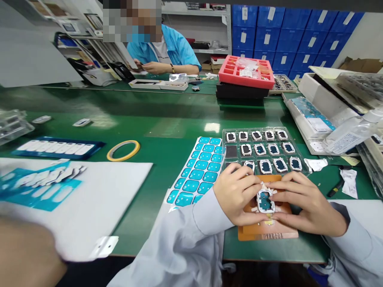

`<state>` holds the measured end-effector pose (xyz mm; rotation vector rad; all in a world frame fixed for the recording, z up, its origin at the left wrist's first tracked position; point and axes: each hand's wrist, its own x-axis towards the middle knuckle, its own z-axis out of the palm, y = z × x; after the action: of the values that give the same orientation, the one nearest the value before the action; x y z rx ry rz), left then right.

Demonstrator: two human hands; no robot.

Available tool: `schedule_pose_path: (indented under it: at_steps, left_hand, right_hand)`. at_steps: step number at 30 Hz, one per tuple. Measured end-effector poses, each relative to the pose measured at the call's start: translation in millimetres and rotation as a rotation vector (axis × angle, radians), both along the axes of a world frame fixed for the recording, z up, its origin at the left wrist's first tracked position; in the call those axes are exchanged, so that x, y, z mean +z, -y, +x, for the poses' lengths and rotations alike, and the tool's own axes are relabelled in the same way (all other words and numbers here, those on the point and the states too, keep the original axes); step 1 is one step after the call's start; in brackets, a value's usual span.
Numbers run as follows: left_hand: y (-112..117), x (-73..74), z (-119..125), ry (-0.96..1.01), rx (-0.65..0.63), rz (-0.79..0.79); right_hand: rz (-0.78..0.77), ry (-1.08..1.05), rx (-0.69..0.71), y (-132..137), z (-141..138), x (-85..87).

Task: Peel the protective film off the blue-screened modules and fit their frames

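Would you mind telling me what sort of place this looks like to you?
Probably an electronics assembly workshop: a green workbench, a clear tray of small framed components, blue storage bins, and the left hand and right hand holding one component.

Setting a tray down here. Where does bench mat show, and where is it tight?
Green mat shows between the yellow tape roll and the blue sticker sheet, and behind the clear parts tray. It is tight at the left hand and right hand, holding a white-framed part on an orange pad.
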<state>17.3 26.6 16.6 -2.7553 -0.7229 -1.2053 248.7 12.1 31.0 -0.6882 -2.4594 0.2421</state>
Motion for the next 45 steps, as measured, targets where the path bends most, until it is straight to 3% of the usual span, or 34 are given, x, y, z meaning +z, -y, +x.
schedule_pose_path:
  at_steps: [6,13,16,19,22,25,31,36,40,45]
  left_hand:
    - [-3,-9.4,-1,-0.004,-0.012,-0.068]
    - [1,-5.4,4,0.122,-0.021,-0.118]
    - [2,-10.1,10,0.184,-0.086,-0.138]
    - [1,-14.4,12,0.108,-0.130,-0.179]
    - [-2,-14.2,9,0.016,-0.116,-0.262]
    - [-4,-11.8,4,0.038,-0.077,-0.298]
    - [-5,-10.3,3,0.073,-0.032,-0.380]
    - [-3,-15.4,7,0.137,-0.009,-0.402]
    - [-3,-18.2,9,0.191,-0.047,-0.380]
    - [-2,-17.7,8,0.171,-0.042,-0.413]
  right_hand:
    - [0.002,0.031,-0.013,1,-2,-3.3]
    - [-0.036,-0.106,-0.004,-3,-6,-7.6]
    - [-0.165,-0.235,-0.014,-5,-8,-13.2]
    - [-0.357,-0.402,-0.011,-6,-8,-18.4]
    - [-0.452,-0.444,-0.007,-6,-8,-21.0]
    - [-0.473,-0.432,-0.053,-7,-7,-21.8]
    - [-0.684,-0.601,-0.137,-10,-9,-19.5]
    - [-1.035,-0.766,-0.211,-8,-12,-14.4]
    - [-1.264,-0.899,-0.191,-3,-16,-13.0]
    - [-1.358,-0.923,-0.131,-1,-16,-12.1]
